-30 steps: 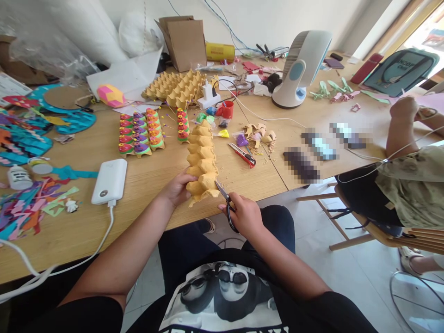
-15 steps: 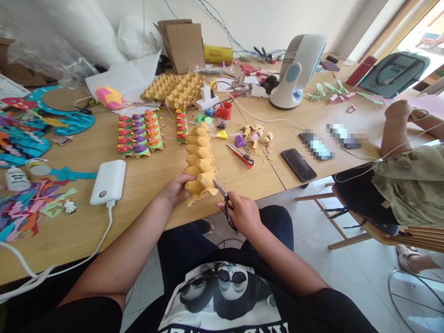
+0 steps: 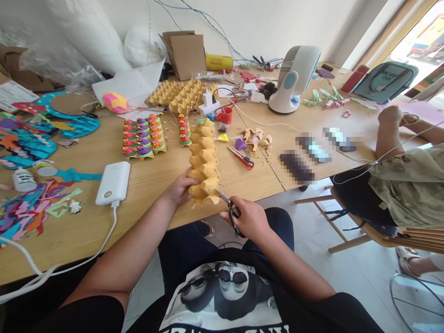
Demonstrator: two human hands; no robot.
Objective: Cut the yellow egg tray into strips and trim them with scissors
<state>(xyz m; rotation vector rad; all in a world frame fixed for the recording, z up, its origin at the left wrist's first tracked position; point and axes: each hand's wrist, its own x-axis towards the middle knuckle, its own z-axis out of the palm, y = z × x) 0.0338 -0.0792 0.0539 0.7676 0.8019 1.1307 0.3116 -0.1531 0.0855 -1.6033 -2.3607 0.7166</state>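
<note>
Head view: the left hand (image 3: 180, 187) grips the near end of a long yellow cardboard egg-carton strip (image 3: 204, 157), thumb on its left side and fingers curled under it. The strip lies lengthwise on the light wooden table (image 3: 145, 185), its near end overhanging the near edge in front of the person. The right hand (image 3: 248, 219), off the table edge and just right of the strip, is closed through the handles of black-handled scissors (image 3: 227, 206). Their 2 blades stand slightly apart, with the tips at the strip's near right corner.

Left of the strip lies a white power bank (image 3: 113, 182) with a white cable running towards the near left. Farther back sit rows of painted egg-carton cups (image 3: 144, 138), and behind them a stack of plain yellow egg trays (image 3: 176, 92). A red utility knife (image 3: 242, 157) lies just right of the strip among cardboard scraps. A white desk fan (image 3: 294, 78) stands at the far right, and another person's arm (image 3: 391, 132) rests on the table's right end.
</note>
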